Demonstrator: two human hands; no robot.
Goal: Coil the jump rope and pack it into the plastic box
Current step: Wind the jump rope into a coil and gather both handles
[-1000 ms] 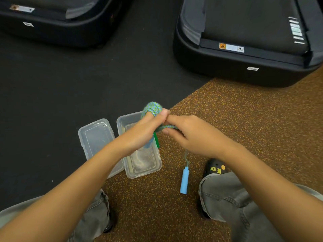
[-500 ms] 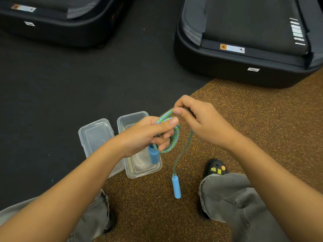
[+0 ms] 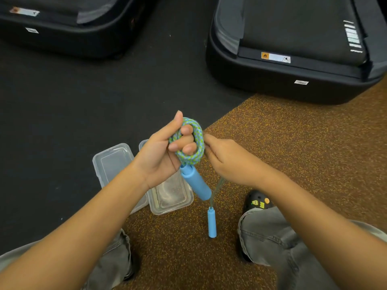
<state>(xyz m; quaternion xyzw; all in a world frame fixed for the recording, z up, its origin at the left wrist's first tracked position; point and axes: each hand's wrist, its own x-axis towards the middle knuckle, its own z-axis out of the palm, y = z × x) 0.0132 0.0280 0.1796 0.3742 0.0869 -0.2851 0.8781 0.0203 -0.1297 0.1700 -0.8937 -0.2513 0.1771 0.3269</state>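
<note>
My left hand (image 3: 165, 155) grips a small coil of blue-green braided jump rope (image 3: 195, 143), fingers through the loops. One blue handle (image 3: 195, 183) juts down from under that hand. My right hand (image 3: 226, 162) pinches the rope's free strand right beside the coil. The strand drops to the second blue handle (image 3: 212, 222), which hangs above the floor. The clear plastic box (image 3: 173, 200) sits open on the floor below my left hand, partly hidden by it. Its clear lid (image 3: 114, 162) lies to the left of the box.
Two black treadmill ends stand ahead, one at the upper right (image 3: 293, 53) and one at the upper left (image 3: 62, 24). The floor is black matting on the left and brown speckled rubber (image 3: 293, 143) on the right. My knees and a black shoe (image 3: 258, 203) are below.
My right hand has brought the strand round to the coil's right side and dropped lower. The coil sits tighter on my left fingers, and the hanging strand is shorter.
</note>
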